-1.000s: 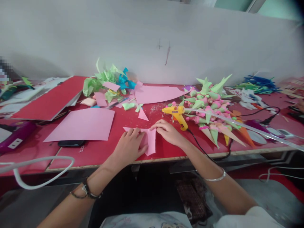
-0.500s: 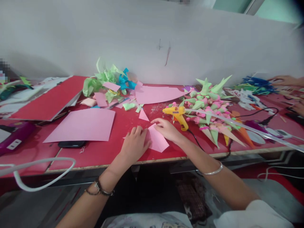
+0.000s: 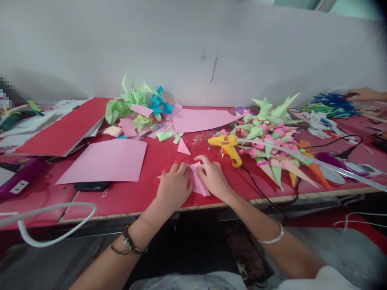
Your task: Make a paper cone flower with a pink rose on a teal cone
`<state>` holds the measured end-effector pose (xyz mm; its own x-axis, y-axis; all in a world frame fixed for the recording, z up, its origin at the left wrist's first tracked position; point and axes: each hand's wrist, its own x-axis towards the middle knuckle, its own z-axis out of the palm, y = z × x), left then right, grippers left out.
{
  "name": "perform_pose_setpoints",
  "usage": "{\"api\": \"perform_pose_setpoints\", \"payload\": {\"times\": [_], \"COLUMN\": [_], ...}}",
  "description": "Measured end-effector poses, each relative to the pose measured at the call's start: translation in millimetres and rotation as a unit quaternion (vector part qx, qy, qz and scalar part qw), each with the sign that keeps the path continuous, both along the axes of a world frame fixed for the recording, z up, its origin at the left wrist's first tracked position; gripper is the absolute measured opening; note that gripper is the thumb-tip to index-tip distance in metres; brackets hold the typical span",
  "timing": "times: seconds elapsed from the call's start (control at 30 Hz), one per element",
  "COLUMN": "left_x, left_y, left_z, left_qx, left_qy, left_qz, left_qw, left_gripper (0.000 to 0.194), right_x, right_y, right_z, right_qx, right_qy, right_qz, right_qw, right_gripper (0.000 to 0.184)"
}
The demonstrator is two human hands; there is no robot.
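A small piece of pink paper [image 3: 199, 186] lies on the red tabletop at the front edge, bent into a curl between my two hands. My left hand [image 3: 174, 186] presses on its left side, fingers bent and close together. At the paper's right side, my right hand [image 3: 214, 177] has its thumb and fingers closed on the curled edge. A pointed pink scrap [image 3: 183, 147] sits just beyond my hands. To the right, a yellow glue gun [image 3: 228, 147] rests with a long clear stick behind it. My fingers hide part of the paper.
A large pink sheet [image 3: 105, 161] covers part of a dark phone [image 3: 91, 185] at left. Green and pink paper cones [image 3: 272, 141] are heaped at right. Crumpled green paper [image 3: 130, 102] lies at the back. Another person's hand [image 3: 363, 94] is at far right.
My right hand has moved a little towards me and to the left, folding the right part of the pink paper over into a curl. My left hand stays on the paper.
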<state>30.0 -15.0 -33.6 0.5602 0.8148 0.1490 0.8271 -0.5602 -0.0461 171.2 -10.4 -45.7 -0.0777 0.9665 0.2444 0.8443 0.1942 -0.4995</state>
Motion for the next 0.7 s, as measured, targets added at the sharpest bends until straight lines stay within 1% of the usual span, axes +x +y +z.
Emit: {"api": "perform_pose_setpoints", "payload": {"times": [0.13, 0.23, 0.3, 0.37, 0.43, 0.5, 0.57, 0.7], "left_x": [1.7, 1.8, 1.6, 1.5, 1.6, 1.9, 2.2, 1.8], "left_y": [-1.8, -2.2, -2.2, -2.4, -2.8, -3.3, -3.7, -3.8], "left_z": [0.1, -0.8, -1.2, -1.3, -1.1, -0.8, -0.6, -0.3], "left_qx": [0.005, 0.014, 0.012, 0.012, 0.016, 0.021, 0.025, 0.033], "left_qy": [0.015, 0.021, 0.025, 0.026, 0.027, 0.029, 0.033, 0.037], "left_qz": [0.002, -0.005, -0.009, -0.009, -0.008, -0.006, -0.003, -0.004], "left_qw": [1.000, 1.000, 1.000, 1.000, 0.999, 0.999, 0.999, 0.999], "left_gripper": [0.040, 0.042, 0.043, 0.044, 0.044, 0.044, 0.044, 0.044], "right_x": [3.0, 10.8, 15.4, 17.6, 17.3, 15.3, 13.2, 12.9], "right_y": [-3.3, -7.3, -10.9, -15.4, -20.7, -26.2, -31.4, -40.3], "right_z": [-2.5, -2.8, -2.7, -2.4, -1.5, -0.1, 1.4, 3.3], "right_qx": [0.012, 0.012, 0.011, 0.003, -0.020, -0.043, -0.051, -0.025], "right_qy": [-0.042, -0.038, 0.001, 0.064, 0.123, 0.147, 0.132, 0.067], "right_qz": [-0.018, -0.039, -0.046, -0.047, -0.033, -0.014, -0.007, -0.036], "right_qw": [0.999, 0.998, 0.999, 0.997, 0.992, 0.988, 0.990, 0.997], "right_gripper": [0.023, 0.023, 0.025, 0.035, 0.047, 0.049, 0.045, 0.039]}}
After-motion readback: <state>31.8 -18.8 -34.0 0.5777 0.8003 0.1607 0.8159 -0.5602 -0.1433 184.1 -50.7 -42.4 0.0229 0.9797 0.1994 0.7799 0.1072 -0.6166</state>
